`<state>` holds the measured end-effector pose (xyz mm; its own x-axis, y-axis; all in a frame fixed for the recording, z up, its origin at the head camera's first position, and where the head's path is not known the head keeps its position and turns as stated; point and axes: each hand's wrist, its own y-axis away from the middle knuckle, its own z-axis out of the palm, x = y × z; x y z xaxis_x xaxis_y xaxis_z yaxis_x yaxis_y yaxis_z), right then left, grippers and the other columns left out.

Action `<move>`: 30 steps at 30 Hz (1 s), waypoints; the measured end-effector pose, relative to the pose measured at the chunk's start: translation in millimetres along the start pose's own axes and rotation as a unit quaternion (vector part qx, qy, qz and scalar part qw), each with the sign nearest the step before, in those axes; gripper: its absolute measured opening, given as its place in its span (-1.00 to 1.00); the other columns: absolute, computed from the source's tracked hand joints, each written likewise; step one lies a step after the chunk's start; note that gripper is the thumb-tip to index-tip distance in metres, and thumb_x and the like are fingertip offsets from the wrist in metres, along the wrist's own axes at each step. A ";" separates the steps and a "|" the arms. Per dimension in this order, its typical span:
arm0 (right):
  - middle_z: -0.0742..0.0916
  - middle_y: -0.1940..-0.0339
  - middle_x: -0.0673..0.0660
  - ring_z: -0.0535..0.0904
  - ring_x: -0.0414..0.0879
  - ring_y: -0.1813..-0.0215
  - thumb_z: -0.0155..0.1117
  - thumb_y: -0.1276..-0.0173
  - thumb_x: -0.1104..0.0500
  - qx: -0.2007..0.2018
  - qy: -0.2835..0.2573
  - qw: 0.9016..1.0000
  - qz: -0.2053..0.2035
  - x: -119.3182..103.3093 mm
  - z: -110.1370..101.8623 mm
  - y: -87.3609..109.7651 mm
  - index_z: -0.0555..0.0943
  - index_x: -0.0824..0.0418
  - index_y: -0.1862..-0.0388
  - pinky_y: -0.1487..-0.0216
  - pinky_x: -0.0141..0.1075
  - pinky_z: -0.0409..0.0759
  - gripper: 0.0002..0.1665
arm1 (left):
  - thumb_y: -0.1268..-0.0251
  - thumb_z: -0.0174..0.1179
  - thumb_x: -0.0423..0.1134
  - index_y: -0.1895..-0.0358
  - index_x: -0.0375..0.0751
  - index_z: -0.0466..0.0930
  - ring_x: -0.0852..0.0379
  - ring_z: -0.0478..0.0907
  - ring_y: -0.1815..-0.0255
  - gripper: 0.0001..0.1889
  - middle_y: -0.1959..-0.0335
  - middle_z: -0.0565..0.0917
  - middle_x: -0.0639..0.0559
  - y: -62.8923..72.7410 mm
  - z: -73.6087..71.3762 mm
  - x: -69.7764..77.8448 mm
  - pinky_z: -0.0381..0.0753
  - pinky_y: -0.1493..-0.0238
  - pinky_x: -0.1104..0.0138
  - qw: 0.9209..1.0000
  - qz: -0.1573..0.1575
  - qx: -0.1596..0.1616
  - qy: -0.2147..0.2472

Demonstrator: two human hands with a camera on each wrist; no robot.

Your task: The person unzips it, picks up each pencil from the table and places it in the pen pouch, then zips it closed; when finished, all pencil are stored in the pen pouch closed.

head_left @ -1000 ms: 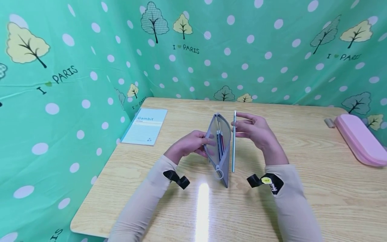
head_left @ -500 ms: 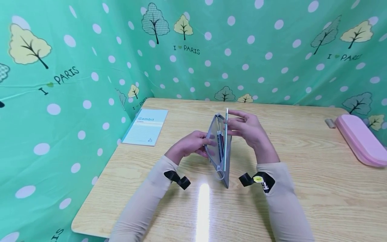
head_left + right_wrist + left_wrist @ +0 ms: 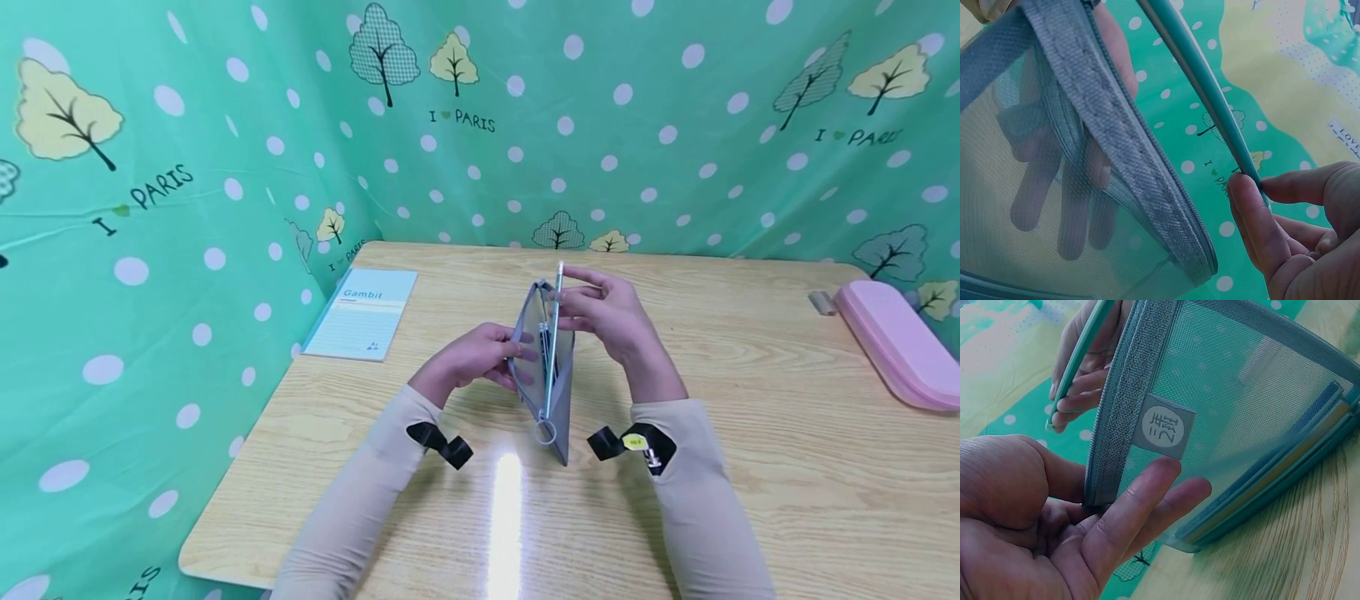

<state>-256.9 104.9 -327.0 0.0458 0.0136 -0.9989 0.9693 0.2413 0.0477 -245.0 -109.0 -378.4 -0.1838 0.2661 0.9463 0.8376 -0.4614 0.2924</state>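
A grey mesh zip pouch [image 3: 564, 417] stands on the table with its top open. My left hand [image 3: 480, 357] grips the pouch's left rim, thumb on one side and fingers on the other, as the left wrist view shows. Several pencils [image 3: 544, 343] lie low inside it, seen through the mesh in the left wrist view. My right hand [image 3: 611, 315] pinches a light blue pencil [image 3: 1210, 94] near its white end. In the head view this pencil slants lengthwise over the pouch opening; its lower end is near the zip ring [image 3: 546, 432].
A notebook [image 3: 360, 315] marked "Gambit" lies at the table's left. Toward the right edge are a pink pencil case [image 3: 896, 342] and a small grey block [image 3: 822, 302]. A green dotted curtain [image 3: 480, 150] hangs behind the table [image 3: 750, 467].
My right hand has moved left with the light blue pencil, from beside the pouch to above its opening. My left hand keeps its grip on the rim.
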 end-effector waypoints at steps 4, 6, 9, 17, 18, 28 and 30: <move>0.79 0.15 0.06 0.75 -0.22 0.26 0.23 -0.51 0.36 0.013 -0.022 1.000 -0.018 -0.2 -1.2 -0.5 0.31 0.40 -0.55 0.12 -0.39 0.80 -0.32 | -0.61 -0.04 -0.36 -0.42 -0.51 0.39 0.04 0.77 0.25 -0.55 -0.16 0.67 -0.41 -0.3 -0.1 -0.4 0.81 0.28 0.35 1.000 0.000 0.001 0.000; 0.78 0.24 -0.04 0.75 -0.23 0.27 0.23 -0.51 0.36 0.020 -0.031 0.999 -0.025 0.2 -2.3 -0.6 0.30 0.42 -0.55 0.12 -0.40 0.80 -0.32 | -0.61 -0.03 -0.36 -0.41 -0.51 0.41 0.05 0.77 0.27 -0.56 -0.16 0.66 -0.42 -0.4 0.1 -0.3 0.81 0.28 0.35 1.000 -0.001 0.001 0.002; 0.78 0.33 -0.12 0.74 -0.23 0.29 0.22 -0.50 0.37 0.030 -0.043 0.998 -0.030 0.7 -3.8 -0.8 0.29 0.42 -0.55 0.15 -0.41 0.79 -0.31 | -0.60 -0.02 -0.36 -0.40 -0.52 0.42 0.06 0.76 0.28 -0.57 -0.18 0.65 -0.42 -0.5 0.5 0.0 0.81 0.28 0.35 1.000 -0.003 0.000 0.004; 0.80 0.24 0.04 0.75 -0.25 0.33 0.24 -0.49 0.39 0.042 -0.014 0.998 -0.041 2.3 -0.8 -1.2 0.33 0.41 -0.53 0.17 -0.38 0.81 -0.33 | -0.61 -0.04 -0.36 -0.39 -0.52 0.44 0.02 0.78 0.24 -0.58 -0.18 0.66 -0.41 0.2 0.8 0.3 0.82 0.26 0.33 1.000 -0.001 0.000 0.002; 0.80 0.18 0.13 0.75 -0.25 0.33 0.23 -0.49 0.39 0.042 -0.003 0.998 -0.042 2.5 0.3 -1.2 0.34 0.41 -0.52 0.16 -0.37 0.81 -0.34 | -0.61 -0.04 -0.36 -0.39 -0.52 0.43 0.02 0.77 0.24 -0.58 -0.18 0.66 -0.41 -0.2 0.8 0.3 0.82 0.26 0.33 1.000 -0.001 0.000 0.002; 0.67 -0.16 0.52 0.74 -0.15 0.22 0.21 -0.52 0.35 0.036 0.100 0.994 -0.028 5.1 10.4 -2.0 0.39 0.30 -0.54 0.11 -0.31 0.82 -0.37 | -0.60 -0.05 -0.38 -0.38 -0.52 0.44 0.06 0.77 0.27 -0.58 -0.11 0.69 -0.43 -1.4 0.6 1.5 0.80 0.30 0.38 1.000 -0.006 0.002 -0.004; 0.68 -0.15 0.50 0.74 -0.11 0.20 0.22 -0.52 0.35 0.033 0.114 0.993 -0.027 6.0 11.7 -2.5 0.39 0.31 -0.53 0.12 -0.31 0.82 -0.37 | -0.60 -0.05 -0.38 -0.36 -0.51 0.46 0.07 0.77 0.29 -0.59 -0.11 0.69 -0.44 -1.1 0.4 1.6 0.80 0.31 0.39 1.000 -0.008 0.002 -0.004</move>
<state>-256.2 93.0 -333.1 -0.0559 0.2235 -0.9731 0.9827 0.1844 -0.0141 -246.0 -107.7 -377.3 -0.1932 0.2798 0.9404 0.8365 -0.4540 0.3070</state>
